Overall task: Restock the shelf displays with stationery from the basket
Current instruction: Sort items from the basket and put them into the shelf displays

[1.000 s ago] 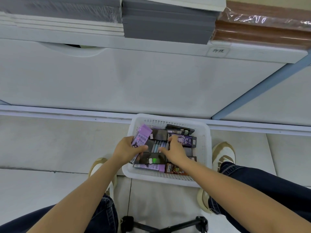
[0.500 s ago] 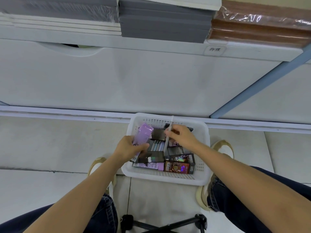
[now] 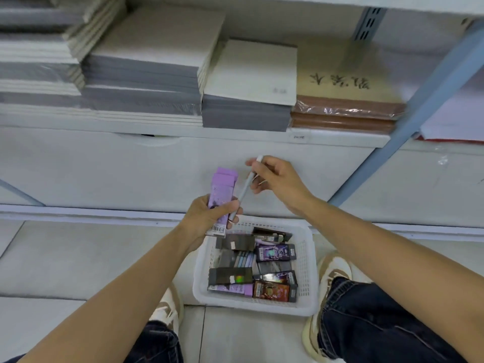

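We note the shelf (image 3: 235,138) loaded with notebook stacks (image 3: 146,74). Below it, on the floor, the white basket (image 3: 306,271) holds stationery boxes (image 3: 275,254). Above the basket, our left hand (image 3: 207,216) grips a purple box (image 3: 222,187) upright, fingers curled round it. Our right hand (image 3: 280,179) pinches a slim grey pen (image 3: 245,189), tilted, its lower end meeting the left fingers.

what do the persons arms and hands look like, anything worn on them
Both forearms are bare as far as the view shows, with no sleeves. The left hand and right hand have no gloves, and no watch, bracelet or ring shows. Below them are dark blue jeans and cream shoes with brown patches.
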`<state>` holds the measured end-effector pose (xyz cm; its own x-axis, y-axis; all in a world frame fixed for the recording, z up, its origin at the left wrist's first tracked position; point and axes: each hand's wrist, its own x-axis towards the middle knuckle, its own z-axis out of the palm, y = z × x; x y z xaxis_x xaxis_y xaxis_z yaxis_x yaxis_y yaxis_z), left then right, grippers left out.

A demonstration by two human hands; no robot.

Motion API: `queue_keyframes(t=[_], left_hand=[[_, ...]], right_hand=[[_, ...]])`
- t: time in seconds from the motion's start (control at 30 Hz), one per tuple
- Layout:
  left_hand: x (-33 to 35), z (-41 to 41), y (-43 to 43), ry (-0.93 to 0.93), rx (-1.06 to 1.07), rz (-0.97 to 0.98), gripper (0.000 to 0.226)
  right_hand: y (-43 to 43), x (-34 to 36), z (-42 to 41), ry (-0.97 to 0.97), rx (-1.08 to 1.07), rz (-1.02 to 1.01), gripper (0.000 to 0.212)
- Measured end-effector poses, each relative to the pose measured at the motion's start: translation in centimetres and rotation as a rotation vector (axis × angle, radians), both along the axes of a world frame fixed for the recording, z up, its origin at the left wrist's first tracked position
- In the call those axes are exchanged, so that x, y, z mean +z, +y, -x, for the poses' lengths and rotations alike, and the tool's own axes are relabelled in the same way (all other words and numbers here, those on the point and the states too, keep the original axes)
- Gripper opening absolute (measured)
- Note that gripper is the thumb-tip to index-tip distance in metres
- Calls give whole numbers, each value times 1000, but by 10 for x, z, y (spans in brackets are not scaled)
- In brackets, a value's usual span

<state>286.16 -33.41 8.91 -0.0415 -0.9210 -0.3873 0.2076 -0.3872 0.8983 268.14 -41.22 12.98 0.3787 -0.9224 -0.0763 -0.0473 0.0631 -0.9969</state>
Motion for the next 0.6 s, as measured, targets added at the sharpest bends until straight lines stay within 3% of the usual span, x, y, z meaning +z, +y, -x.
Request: queue_keyframes(t=[0.2, 0.37, 0.6], left_hand=[[115, -4, -8, -153, -137, 300, 22], [218, 2, -11, -206, -29, 559, 2], [313, 7, -20, -206, 104, 722, 9]], right_hand=[[0, 126, 10, -18, 37, 339, 8], [7, 239, 24, -137, -3, 597, 6], [0, 356, 49, -191, -248, 900, 9]])
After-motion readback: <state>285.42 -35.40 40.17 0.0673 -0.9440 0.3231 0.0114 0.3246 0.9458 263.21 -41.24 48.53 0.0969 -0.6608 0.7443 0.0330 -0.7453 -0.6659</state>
